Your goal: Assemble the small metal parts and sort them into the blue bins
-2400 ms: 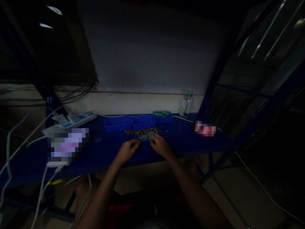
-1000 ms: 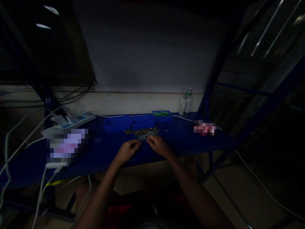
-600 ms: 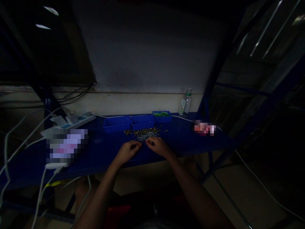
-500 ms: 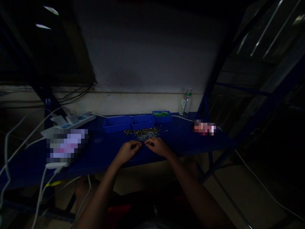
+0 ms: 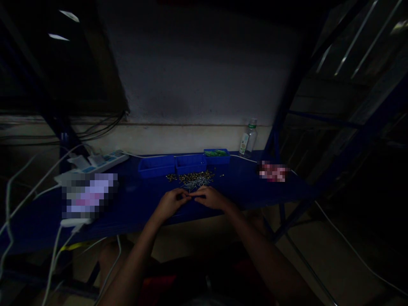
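Observation:
My left hand (image 5: 172,203) is at the front of the blue table, its thumb and fingers pinched together. Whatever it pinches is too small and dark to make out. My right hand (image 5: 211,198) meets it from the right, index finger stretched straight to the left fingertips and thumb just below. Any small piece between the fingers is hidden. Just beyond both hands lies a loose pile of silver screw-like pins (image 5: 194,183). Behind them are many small brass-coloured pieces (image 5: 188,177), spread in a band.
Two blue bins (image 5: 157,166) stand behind the pile, beside a smaller blue bin (image 5: 216,158) of green pieces. A clear bottle (image 5: 249,142) stands at the back right. On the left are a power strip (image 5: 110,160), white cables and a blurred-out object (image 5: 91,195); another blurred-out object (image 5: 273,171) lies right.
My right hand's index finger has straightened and moved left, closing the small gap to my left fingertips. My left hand has hardly moved.

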The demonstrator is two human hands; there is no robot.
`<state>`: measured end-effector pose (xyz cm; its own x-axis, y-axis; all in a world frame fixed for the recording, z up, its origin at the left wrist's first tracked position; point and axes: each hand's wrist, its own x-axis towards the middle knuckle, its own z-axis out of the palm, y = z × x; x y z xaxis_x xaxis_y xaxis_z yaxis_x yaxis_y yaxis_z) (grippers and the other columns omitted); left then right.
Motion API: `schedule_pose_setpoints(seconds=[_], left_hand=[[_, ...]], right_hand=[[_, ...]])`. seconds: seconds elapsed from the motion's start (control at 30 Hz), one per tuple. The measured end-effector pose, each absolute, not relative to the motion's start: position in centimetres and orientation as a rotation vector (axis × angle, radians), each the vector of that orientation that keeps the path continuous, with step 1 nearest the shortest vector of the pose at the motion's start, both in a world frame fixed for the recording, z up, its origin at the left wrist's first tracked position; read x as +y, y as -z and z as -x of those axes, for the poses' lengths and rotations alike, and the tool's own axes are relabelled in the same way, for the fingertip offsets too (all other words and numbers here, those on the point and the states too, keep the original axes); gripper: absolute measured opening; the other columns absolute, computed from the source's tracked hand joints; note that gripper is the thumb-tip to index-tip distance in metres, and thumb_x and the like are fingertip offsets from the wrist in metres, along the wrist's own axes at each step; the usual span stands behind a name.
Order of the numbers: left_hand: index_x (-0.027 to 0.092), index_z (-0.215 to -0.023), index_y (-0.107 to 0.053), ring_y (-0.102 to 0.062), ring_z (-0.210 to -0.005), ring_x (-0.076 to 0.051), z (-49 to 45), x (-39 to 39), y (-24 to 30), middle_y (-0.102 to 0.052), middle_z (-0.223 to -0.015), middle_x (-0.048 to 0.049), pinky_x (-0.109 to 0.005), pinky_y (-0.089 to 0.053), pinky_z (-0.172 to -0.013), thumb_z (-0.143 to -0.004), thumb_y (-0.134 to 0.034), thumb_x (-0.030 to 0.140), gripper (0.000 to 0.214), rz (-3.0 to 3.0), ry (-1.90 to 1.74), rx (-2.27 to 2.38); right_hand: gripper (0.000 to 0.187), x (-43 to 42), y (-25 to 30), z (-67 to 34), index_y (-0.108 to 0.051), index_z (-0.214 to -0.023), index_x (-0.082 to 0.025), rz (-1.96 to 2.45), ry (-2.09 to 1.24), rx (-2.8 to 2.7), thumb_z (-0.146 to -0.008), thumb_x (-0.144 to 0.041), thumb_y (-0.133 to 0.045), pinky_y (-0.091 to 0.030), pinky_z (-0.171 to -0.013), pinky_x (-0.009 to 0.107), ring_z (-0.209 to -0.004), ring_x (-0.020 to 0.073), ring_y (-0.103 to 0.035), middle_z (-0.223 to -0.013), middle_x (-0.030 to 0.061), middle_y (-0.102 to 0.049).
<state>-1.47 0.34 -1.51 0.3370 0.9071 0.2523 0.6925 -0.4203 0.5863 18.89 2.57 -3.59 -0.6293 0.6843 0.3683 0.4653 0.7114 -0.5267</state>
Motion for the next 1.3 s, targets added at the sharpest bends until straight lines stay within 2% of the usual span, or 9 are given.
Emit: schedule_pose_setpoints(seconds=[0.2, 0.37, 0.53, 0.83, 1.03, 1.3], left_hand=[[0.017, -0.081, -0.064, -0.056, -0.065, -0.014, 1.4, 0.1, 1.2, -0.066, -0.075, -0.0010, -0.020, -0.039, -0.058, -0.076, -0.052, 0.042, 0.028, -2.244, -0.791, 1.379], [0.017, -0.084, -0.064, -0.057, -0.066, -0.015, 1.4, -0.1, 1.1, -0.066, -0.076, -0.0011, -0.021, -0.040, -0.060, -0.079, -0.048, 0.040, 0.028, -2.200, -0.832, 1.363], [0.016, -0.084, -0.063, -0.058, -0.067, -0.016, 1.5, -0.1, 1.2, -0.066, -0.075, -0.0018, -0.022, -0.041, -0.060, -0.080, -0.047, 0.042, 0.031, -2.172, -0.855, 1.348], [0.017, -0.088, -0.065, -0.058, -0.071, -0.016, 1.3, -0.1, 1.2, -0.066, -0.081, -0.0023, -0.023, -0.042, -0.067, -0.081, -0.047, 0.043, 0.032, -2.194, -0.849, 1.289], [0.017, -0.092, -0.064, -0.056, -0.064, -0.015, 1.3, -0.1, 1.3, -0.065, -0.075, -0.0012, -0.022, -0.041, -0.059, -0.076, -0.053, 0.045, 0.034, -2.177, -0.835, 1.335], [0.017, -0.087, -0.065, -0.056, -0.071, -0.015, 1.2, -0.3, 1.0, -0.065, -0.081, -0.0025, -0.025, -0.043, -0.069, -0.078, -0.051, 0.039, 0.028, -2.161, -0.882, 1.227]], right_hand=[[0.036, 2.2, 3.7, -18.8, -0.056, -0.117, -0.025, 0.824, -0.580, -2.372, -0.081, -0.027, -0.056, -0.039, -0.085, 0.027, -0.096, 0.0142, -0.053, -0.103, 0.0055, -0.060], [0.030, 1.9, 3.3, -18.7, -0.059, -0.113, -0.024, 0.859, -0.669, -2.236, -0.085, -0.029, -0.050, -0.041, -0.084, 0.027, -0.095, 0.0146, -0.056, -0.103, 0.0031, -0.063], [0.028, 2.1, 3.6, -18.5, -0.060, -0.108, -0.020, 0.903, -0.761, -2.068, -0.084, -0.031, -0.050, -0.045, -0.076, 0.024, -0.087, 0.0139, -0.061, -0.098, 0.0024, -0.066], [0.016, 2.0, 3.5, -18.4, -0.064, -0.091, -0.019, 0.926, -0.586, -2.150, -0.083, -0.028, -0.054, -0.041, -0.069, 0.020, -0.074, 0.0107, -0.059, -0.084, 0.0008, -0.065], [0.018, 1.5, 3.0, -18.5, -0.064, -0.089, -0.019, 0.902, -0.519, -2.168, -0.087, -0.028, -0.048, -0.040, -0.074, 0.020, -0.080, 0.0106, -0.058, -0.086, 0.0010, -0.065], [0.017, 2.0, 3.5, -18.3, -0.066, -0.087, -0.019, 0.864, -0.467, -2.259, -0.085, -0.028, -0.052, -0.039, -0.078, 0.022, -0.085, 0.0115, -0.056, -0.088, 0.0027, -0.063]])
